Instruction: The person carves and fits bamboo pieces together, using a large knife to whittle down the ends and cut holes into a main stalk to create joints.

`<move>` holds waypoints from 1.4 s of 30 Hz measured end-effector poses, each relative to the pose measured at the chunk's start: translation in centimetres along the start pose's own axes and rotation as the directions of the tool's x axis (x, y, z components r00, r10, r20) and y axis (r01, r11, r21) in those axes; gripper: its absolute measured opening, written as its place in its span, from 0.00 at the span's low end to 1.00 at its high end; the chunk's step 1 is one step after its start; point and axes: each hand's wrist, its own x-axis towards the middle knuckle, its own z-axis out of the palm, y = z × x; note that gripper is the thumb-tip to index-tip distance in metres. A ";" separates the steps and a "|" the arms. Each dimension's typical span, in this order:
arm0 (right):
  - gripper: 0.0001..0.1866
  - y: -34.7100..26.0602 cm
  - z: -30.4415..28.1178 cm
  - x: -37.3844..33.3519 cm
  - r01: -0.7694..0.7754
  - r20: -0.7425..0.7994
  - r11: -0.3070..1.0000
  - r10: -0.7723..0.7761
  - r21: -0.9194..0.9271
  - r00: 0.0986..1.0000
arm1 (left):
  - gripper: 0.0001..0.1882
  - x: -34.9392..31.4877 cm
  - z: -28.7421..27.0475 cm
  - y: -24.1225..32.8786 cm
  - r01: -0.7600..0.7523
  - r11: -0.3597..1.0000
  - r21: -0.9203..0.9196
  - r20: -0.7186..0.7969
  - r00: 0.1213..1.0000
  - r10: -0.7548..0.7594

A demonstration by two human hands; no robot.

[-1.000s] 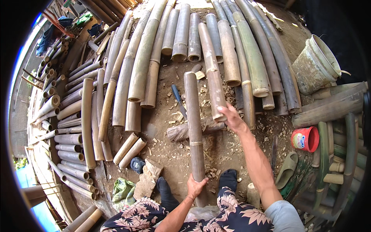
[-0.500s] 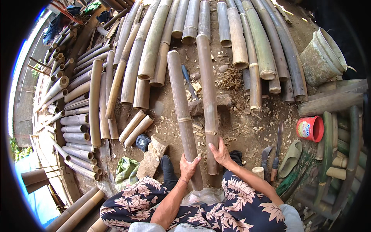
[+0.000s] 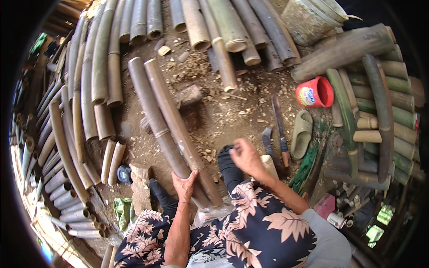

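Observation:
Two long bamboo poles lean side by side toward my lap, the left bamboo pole (image 3: 154, 116) and the right bamboo pole (image 3: 176, 127). My left hand (image 3: 183, 185) is wrapped round the lower part of the left pole, its thumb reaching across against the right pole. Off the poles, my right hand (image 3: 248, 160) hangs above my dark-covered foot, fingers loosely bent and thumb apart, with nothing visible in it. Beyond it on the ground lie a machete (image 3: 279, 120) with a wooden handle and a shorter hooked blade (image 3: 267, 139).
Rows of cut bamboo (image 3: 138, 22) lie ahead, with more stacked at the left. To the right are a red tub (image 3: 321, 91), a green slipper (image 3: 301, 134) and a pale bucket (image 3: 308, 20). A stone block (image 3: 140, 185) sits beside my left foot; wood chips (image 3: 196, 67) litter the dirt.
My right hand has let go of the right pole and moved toward the blades. The poles have come together, their tops tilting left, and the view has swung right.

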 end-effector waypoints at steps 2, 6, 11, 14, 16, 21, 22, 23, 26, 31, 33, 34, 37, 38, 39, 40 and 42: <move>0.16 5.4 -3.4 -0.8 0.039 -0.234 0.870 -0.175 -0.492 0.956 | 0.43 0.2 -1.1 -0.2 -0.007 1.000 0.000 0.020 1.000 0.007; 0.28 9.3 -6.8 -3.7 -0.409 -0.167 0.673 0.396 -0.616 0.903 | 0.55 -0.1 -3.9 0.8 0.000 0.989 0.145 0.087 0.996 -0.012; 0.34 7.9 -5.0 -0.6 -0.394 -0.068 0.557 0.515 -0.731 0.854 | 0.56 -0.6 -5.5 -0.3 0.046 0.993 0.110 0.074 0.996 -0.054; 0.37 7.0 -3.9 1.0 -0.385 -0.020 0.477 0.609 -0.790 0.793 | 0.56 -1.5 -5.5 -0.2 0.069 0.980 0.188 0.007 0.997 -0.071; 0.37 7.1 -3.8 1.6 -0.378 0.007 0.464 0.639 -0.801 0.769 | 0.56 -2.1 -5.5 -1.3 0.061 0.977 0.206 -0.006 0.998 -0.061; 0.33 8.8 -3.4 0.6 -0.275 0.024 0.489 0.521 -0.828 0.853 | 0.57 -2.6 -5.5 -0.7 0.103 0.969 0.226 0.013 0.994 -0.108; 0.32 9.2 -3.3 0.4 -0.241 0.047 0.506 0.491 -0.828 0.870 | 0.57 -2.7 -5.5 -0.6 0.109 0.967 0.231 0.002 0.994 -0.112; 0.30 9.7 -3.2 0.0 -0.259 0.011 0.515 0.463 -0.817 0.886 | 0.57 -2.8 -5.6 -0.5 0.114 0.965 0.235 -0.008 0.993 -0.115; 0.25 10.3 -2.8 -1.8 -0.286 -0.103 0.591 0.324 -0.754 0.940 | 0.57 -3.4 -5.9 -0.8 0.119 0.971 0.206 -0.007 0.993 -0.120; 0.18 5.9 -2.1 -4.3 0.088 -0.206 0.889 -0.199 -0.449 0.958 | 0.56 -3.6 -6.0 -1.1 0.122 0.985 0.126 0.001 0.992 -0.123; 0.18 2.2 -0.6 -4.0 0.182 -0.141 0.940 -0.230 -0.287 0.963 | 0.57 -3.4 -5.4 -1.3 0.119 0.984 0.135 -0.010 0.993 -0.119; 0.19 0.3 0.6 -3.9 0.175 -0.079 0.963 -0.195 -0.207 0.978 | 0.57 -3.3 -5.2 -1.3 0.118 0.983 0.139 -0.011 0.993 -0.118; 0.26 -2.4 6.2 -2.0 0.296 0.086 0.952 -0.289 -0.083 0.953 | 0.55 -3.5 -4.9 -1.5 0.095 0.987 0.132 -0.032 0.995 -0.092; 0.28 -1.5 8.8 -1.0 0.328 0.119 0.943 -0.320 -0.057 0.940 | 0.54 -3.6 -5.0 -1.8 0.089 0.986 0.144 -0.048 0.995 -0.082; 0.29 -1.5 10.6 -0.6 0.364 0.144 0.927 -0.349 -0.091 0.926 | 0.54 -3.9 -5.0 -1.7 0.099 0.987 0.127 -0.039 0.995 -0.095; 0.30 -2.1 12.1 -0.4 0.402 0.172 0.908 -0.380 -0.118 0.909 | 0.55 -4.2 -5.2 -1.2 0.111 0.987 0.115 -0.036 0.994 -0.107; 0.31 -3.4 14.0 -0.4 0.482 0.195 0.858 -0.449 -0.180 0.872 | 0.55 -4.6 -5.4 -0.8 0.137 0.985 0.108 -0.031 0.990 -0.135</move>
